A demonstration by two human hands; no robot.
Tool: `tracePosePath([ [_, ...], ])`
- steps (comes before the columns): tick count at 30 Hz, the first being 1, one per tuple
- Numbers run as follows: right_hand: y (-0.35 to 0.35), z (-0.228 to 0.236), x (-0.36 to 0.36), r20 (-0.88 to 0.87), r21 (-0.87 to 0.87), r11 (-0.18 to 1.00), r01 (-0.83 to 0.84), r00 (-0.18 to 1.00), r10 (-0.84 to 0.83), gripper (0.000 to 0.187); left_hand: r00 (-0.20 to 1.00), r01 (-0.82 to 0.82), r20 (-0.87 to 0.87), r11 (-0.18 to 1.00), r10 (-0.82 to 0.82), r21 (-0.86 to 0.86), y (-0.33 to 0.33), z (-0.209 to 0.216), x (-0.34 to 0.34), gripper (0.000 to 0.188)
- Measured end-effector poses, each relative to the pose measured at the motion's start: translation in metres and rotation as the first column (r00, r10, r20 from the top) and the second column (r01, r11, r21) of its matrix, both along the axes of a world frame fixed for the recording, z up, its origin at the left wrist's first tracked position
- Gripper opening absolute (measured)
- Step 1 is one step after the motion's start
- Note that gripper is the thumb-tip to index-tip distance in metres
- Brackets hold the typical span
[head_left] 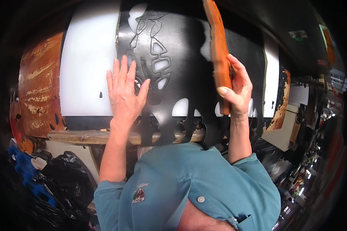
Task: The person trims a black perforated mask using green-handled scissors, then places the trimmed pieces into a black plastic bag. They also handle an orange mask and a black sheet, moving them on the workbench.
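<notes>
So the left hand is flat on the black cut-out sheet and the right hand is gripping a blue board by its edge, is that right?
Not quite. The board in the right hand is orange-brown, not blue; the head view shows it plainly. The rest holds: the left hand lies flat, fingers spread, on the black cut-out sheet, and the right hand grips the board by its edge.

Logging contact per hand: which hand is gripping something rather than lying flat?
The right hand: its fingers curl around the edge of an orange-brown board held upright. The left hand lies open, palm flat on the black cut-out sheet.
</notes>
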State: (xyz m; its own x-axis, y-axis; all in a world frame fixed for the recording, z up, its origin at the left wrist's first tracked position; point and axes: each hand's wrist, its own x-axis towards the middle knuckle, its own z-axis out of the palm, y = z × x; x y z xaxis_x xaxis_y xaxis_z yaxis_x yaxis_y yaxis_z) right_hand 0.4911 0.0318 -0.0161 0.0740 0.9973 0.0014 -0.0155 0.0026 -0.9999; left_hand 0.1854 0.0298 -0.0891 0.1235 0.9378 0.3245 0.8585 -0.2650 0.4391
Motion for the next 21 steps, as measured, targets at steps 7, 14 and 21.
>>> tracePosePath([
  [7, 0.002, -0.039, -0.031, 0.835, 0.231, 0.961, -0.152, 0.538, -0.115, 0.091, 0.998, 0.021, -0.052, 0.999, -0.019, 0.037, 0.008, 0.008, 0.000, 0.056],
  [14, 0.002, -0.044, -0.042, 0.796, 0.218, 0.972, -0.092, 0.592, -0.122, 0.086, 0.912, 0.376, -0.185, 0.926, -0.366, 0.021, 0.131, 0.000, 0.041, 0.043],
  [21, 0.001, -0.049, -0.038, 0.789, 0.281, 0.953, -0.117, 0.593, -0.160, 0.086, 0.975, 0.137, -0.193, 0.982, -0.110, 0.130, 0.156, -0.023, 0.028, 0.045],
])
